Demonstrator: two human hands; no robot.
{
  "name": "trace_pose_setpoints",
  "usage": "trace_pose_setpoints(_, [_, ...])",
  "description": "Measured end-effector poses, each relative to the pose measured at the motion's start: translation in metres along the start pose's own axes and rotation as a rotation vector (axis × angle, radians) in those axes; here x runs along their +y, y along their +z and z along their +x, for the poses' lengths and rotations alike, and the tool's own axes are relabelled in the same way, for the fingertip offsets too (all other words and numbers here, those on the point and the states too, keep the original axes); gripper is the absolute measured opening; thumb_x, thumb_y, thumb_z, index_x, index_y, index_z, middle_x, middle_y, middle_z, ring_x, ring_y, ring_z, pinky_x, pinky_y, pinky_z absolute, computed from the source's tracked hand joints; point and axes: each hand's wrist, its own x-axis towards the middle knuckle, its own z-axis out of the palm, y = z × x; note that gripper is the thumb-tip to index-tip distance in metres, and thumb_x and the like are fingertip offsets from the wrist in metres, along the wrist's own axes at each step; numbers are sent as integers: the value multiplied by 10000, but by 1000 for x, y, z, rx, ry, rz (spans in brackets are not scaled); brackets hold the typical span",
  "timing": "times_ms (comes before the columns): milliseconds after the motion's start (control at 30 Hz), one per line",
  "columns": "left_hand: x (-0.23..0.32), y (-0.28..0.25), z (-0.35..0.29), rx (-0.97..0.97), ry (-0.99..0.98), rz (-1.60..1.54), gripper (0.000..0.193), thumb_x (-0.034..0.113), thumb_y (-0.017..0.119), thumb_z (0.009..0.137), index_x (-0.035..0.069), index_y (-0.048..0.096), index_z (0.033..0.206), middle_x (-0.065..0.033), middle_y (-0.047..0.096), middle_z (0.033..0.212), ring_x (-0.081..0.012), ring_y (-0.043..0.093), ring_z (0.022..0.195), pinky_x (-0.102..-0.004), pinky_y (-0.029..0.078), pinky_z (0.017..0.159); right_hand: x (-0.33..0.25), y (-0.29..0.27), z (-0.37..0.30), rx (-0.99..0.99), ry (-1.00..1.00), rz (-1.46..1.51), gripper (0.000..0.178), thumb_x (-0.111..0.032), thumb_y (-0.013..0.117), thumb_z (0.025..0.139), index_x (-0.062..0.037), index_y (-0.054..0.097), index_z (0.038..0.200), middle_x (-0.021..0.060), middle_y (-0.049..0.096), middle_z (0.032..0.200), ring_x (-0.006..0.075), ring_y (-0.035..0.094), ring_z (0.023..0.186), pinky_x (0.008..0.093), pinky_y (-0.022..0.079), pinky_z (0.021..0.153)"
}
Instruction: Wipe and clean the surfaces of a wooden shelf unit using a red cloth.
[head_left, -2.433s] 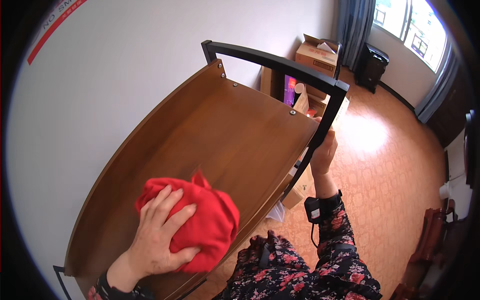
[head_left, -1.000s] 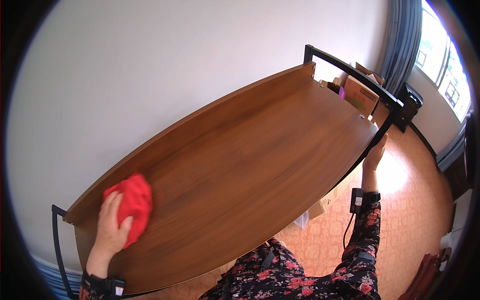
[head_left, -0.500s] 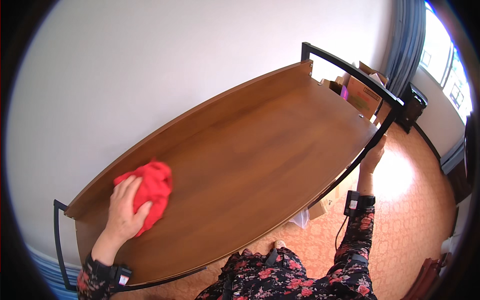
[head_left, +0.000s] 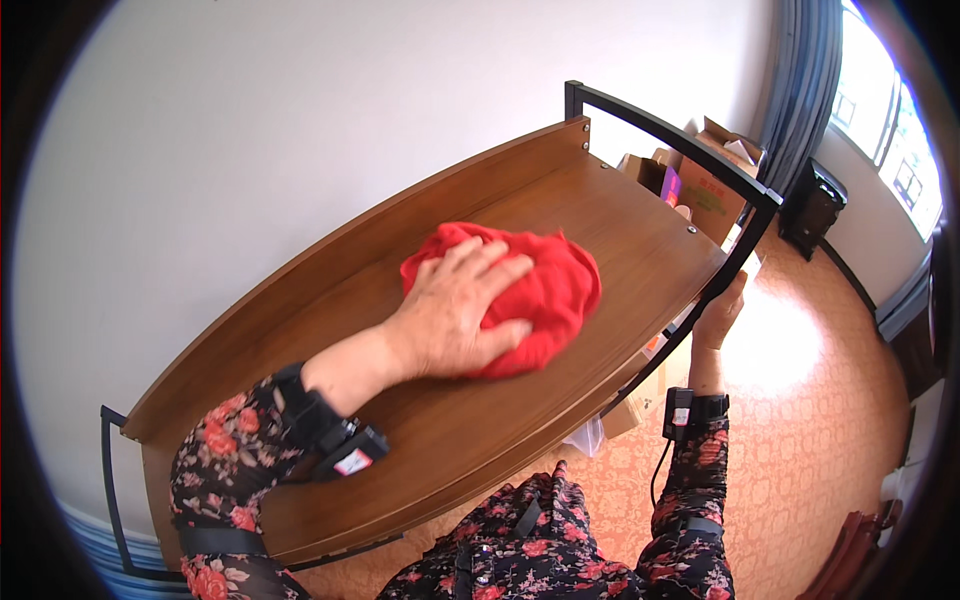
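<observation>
Gripping a crumpled red fabric cloth [head_left: 562,290], the left hand [head_left: 445,315] is pressing it onto a long brown wooden shelf [head_left: 620,230], right of centre. Beside its curved black metal frame [head_left: 690,146], the right hand [head_left: 722,312] is hiding its grip. Work is seemingly continuing; surface done or left isn't showing.

One left hand [head_left: 445,315], one right hand [head_left: 720,315], two black wrist devices [head_left: 350,455], one red cloth [head_left: 550,285], one wooden top board [head_left: 625,230] and one black suitcase [head_left: 815,208] are visible.
</observation>
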Motion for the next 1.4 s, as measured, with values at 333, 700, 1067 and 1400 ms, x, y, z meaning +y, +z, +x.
trace_pose_setpoints(333, [7,-76,-184,-238,-176,-65,721,334,760,692,110,499,1325,-188,345,1451,-400,273,1381,-540,278,1091,-11,-7,18,70,-15,-7,561,-531,313,1005,-89,541,744,-29,485,638,83,450,570,233,364,530])
trace_pose_setpoints(700, [-27,-61,-163,-71,-473,45,776,395,705,753,46,406,1378,-206,339,1440,-372,310,1352,-516,279,1073,-10,-8,8,90,11,54,517,-474,338,1015,-68,557,780,-12,508,636,86,469,546,227,371,508])
trace_pose_setpoints(1067, [17,-10,43,-87,-180,20,761,471,655,792,153,379,1426,-190,321,1469,-365,267,1379,-548,253,1088,-24,15,-2,-30,5,85,516,-424,323,1032,-26,580,828,14,548,644,95,509,553,232,403,516])
trace_pose_setpoints(1400, [55,-24,-58,-168,284,-83,702,316,735,721,183,473,1359,-167,367,1422,-396,300,1347,-528,311,1045,-4,8,0,-15,-18,9,556,-490,308,1018,-92,543,709,-22,500,599,85,472,524,228,371,490])
